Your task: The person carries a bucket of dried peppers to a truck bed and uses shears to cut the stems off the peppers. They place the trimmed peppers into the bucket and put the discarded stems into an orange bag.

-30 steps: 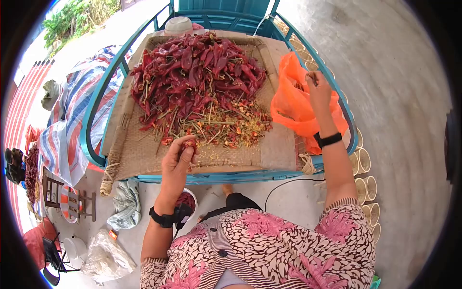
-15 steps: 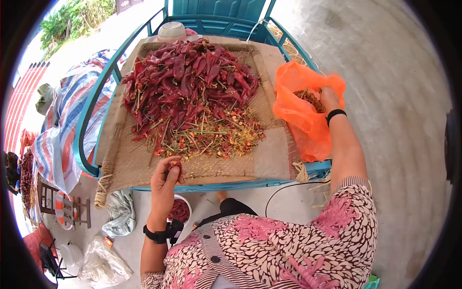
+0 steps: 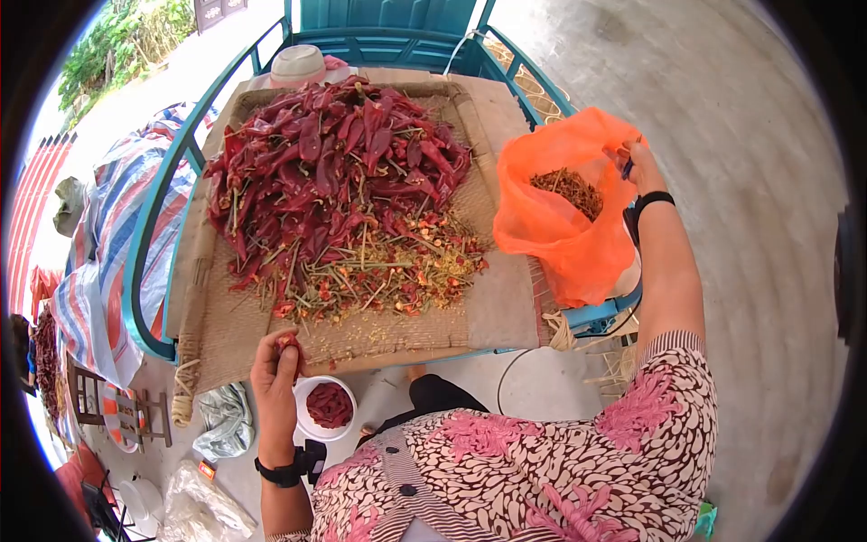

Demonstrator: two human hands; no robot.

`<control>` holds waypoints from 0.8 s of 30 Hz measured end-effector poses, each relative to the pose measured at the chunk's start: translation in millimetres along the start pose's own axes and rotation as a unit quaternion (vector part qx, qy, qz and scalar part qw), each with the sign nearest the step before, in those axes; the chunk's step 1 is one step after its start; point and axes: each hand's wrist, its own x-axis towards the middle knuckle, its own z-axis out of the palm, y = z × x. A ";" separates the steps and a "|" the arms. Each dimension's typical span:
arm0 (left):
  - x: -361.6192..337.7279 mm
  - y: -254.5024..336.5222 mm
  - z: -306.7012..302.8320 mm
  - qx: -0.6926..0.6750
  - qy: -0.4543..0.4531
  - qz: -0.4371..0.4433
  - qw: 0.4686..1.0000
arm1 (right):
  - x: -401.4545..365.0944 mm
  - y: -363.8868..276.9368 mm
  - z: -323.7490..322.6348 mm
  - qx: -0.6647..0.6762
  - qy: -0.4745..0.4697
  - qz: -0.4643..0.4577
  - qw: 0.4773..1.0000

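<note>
My left hand [image 3: 275, 361] pinches a small red pepper [image 3: 288, 342] at the near left edge of the woven mat [image 3: 379, 340]. My right hand [image 3: 639, 170] grips the rim of an orange bag [image 3: 591, 257] on the right, with a small blue object, too small to name, at the fingers. Brown stems [image 3: 569, 191] lie inside the bag, whose mouth is wide open. On the mat rises a large heap of dark red peppers [image 3: 339, 154], and loose stems with yellow seeds [image 3: 388, 271] are scattered along its near side.
Teal rails [image 3: 149, 244] frame the cart bed. Below the mat, a white bucket [image 3: 348, 428] holds red pieces. A pale bowl [image 3: 298, 65] sits behind the heap. Striped sheeting [image 3: 113, 262], a wooden stool [image 3: 149, 411] and plastic bags [image 3: 194, 506] are at the left.
My right hand has come up out of the bag's mouth to its far right rim, and the mouth is wider. My left hand has moved left and down with the red pepper.
</note>
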 end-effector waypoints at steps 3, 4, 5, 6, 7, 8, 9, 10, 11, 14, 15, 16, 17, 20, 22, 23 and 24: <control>6.0 -4.0 2.7 -0.014 0.000 -0.002 1.000 | -5.0 -8.9 13.5 -0.108 -0.022 -0.080 0.991; 8.3 -2.5 6.0 0.008 0.028 -0.009 1.000 | 15.7 -5.2 11.1 -0.217 0.031 -0.200 0.955; 11.4 -2.1 8.9 0.014 0.038 -0.011 0.999 | 55.3 4.4 3.4 -0.319 0.083 -0.315 0.890; 15.3 -2.3 10.8 0.019 0.049 -0.012 0.999 | 94.3 16.6 -5.5 -0.412 0.132 -0.420 0.798; 18.8 -3.2 11.6 0.023 0.059 -0.013 0.998 | 129.3 35.6 -16.9 -0.409 0.100 -0.411 0.808; 22.7 -5.2 13.1 0.025 0.071 -0.024 0.997 | 165.9 57.8 -27.1 -0.405 0.066 -0.402 0.818; 27.1 -7.2 16.7 0.024 0.077 -0.023 0.997 | 187.9 69.1 -32.8 -0.401 0.032 -0.391 0.828; 30.8 -9.1 20.8 0.023 0.082 -0.023 0.996 | 134.3 51.5 -19.5 -0.664 0.008 -0.244 0.706; 34.0 -10.6 25.7 0.023 0.088 -0.024 0.996 | 123.9 51.5 -15.0 -0.628 -0.069 -0.212 0.745; 35.4 -0.4 41.6 0.044 0.101 -0.038 0.993 | 98.9 52.9 -12.5 -0.325 -0.223 -0.030 0.919; 37.5 5.3 46.4 0.049 0.101 -0.037 0.993 | 84.3 41.1 -8.1 -0.275 -0.208 0.025 0.938; 36.7 7.5 48.1 0.040 0.107 -0.038 0.993 | 65.6 27.1 -4.9 -0.222 -0.190 0.080 0.953; 36.6 9.9 49.5 0.041 0.113 -0.039 0.992 | 45.8 11.3 -3.5 -0.166 -0.170 0.132 0.962; 33.4 18.1 51.3 0.043 0.107 -0.032 0.993 | 0.1 -3.8 -15.6 -0.287 -0.201 -0.063 0.934; 31.5 20.6 49.0 0.047 0.076 -0.018 0.996 | -48.1 -2.7 -14.8 -0.367 -0.213 -0.226 0.877; 29.9 22.0 47.3 0.065 0.040 -0.008 0.997 | -88.7 -6.9 -0.1 -0.387 -0.223 -0.280 0.850; 30.0 21.7 48.3 0.078 0.009 0.007 0.997 | -118.6 -9.3 7.3 -0.407 -0.233 -0.338 0.816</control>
